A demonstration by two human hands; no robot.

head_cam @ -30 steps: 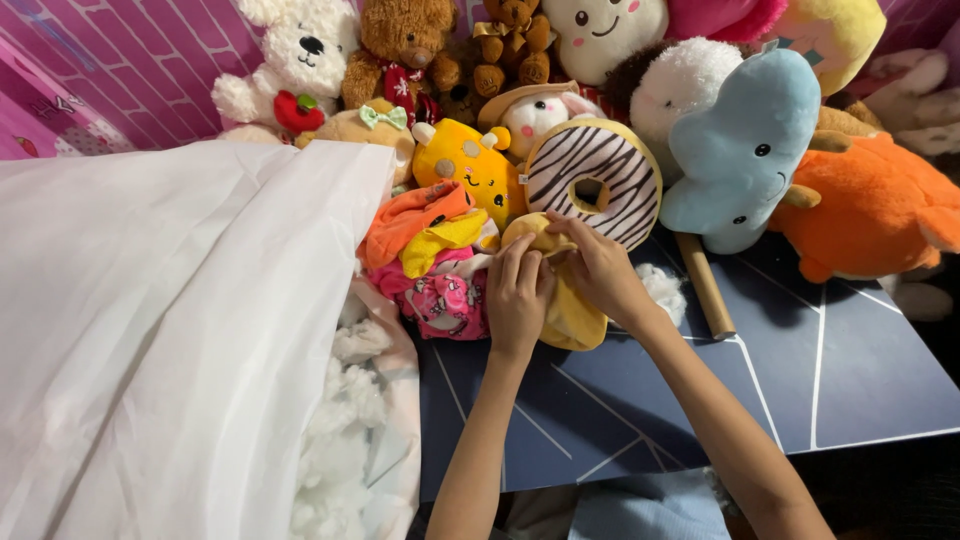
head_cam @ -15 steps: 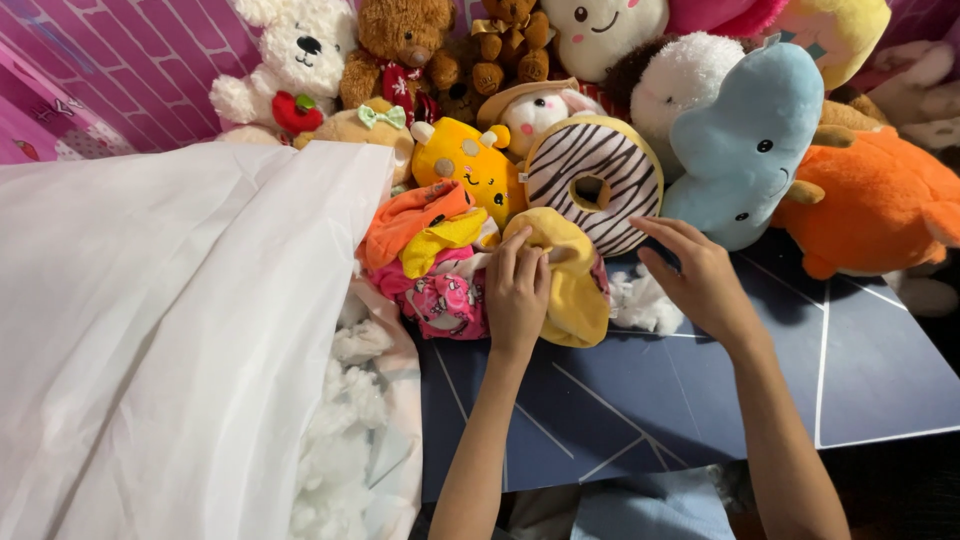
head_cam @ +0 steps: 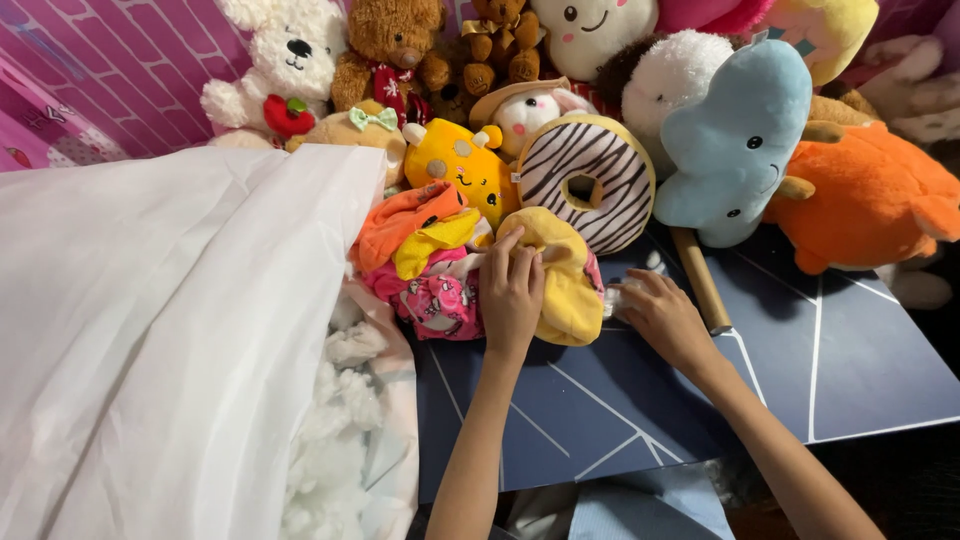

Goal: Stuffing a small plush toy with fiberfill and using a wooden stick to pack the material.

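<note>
since the earlier frame, right hand [head_cam: 665, 318] dropped from the yellow plush skin [head_cam: 560, 285] to pinch white stuffing [head_cam: 618, 296] beside it; left hand [head_cam: 512, 290] clutched the skin, apparently for filling.

A pink brick-patterned wall [head_cam: 120, 70] stands behind a dark blue line-patterned table [head_cam: 860, 370].

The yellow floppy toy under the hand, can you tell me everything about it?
The yellow plush skin looks soft, limp and unstuffed, folded into a curved lump. It lies on the dark blue mat, just below the striped doughnut cushion. The left hand presses on it; pink cloth lies against its left side.
</note>
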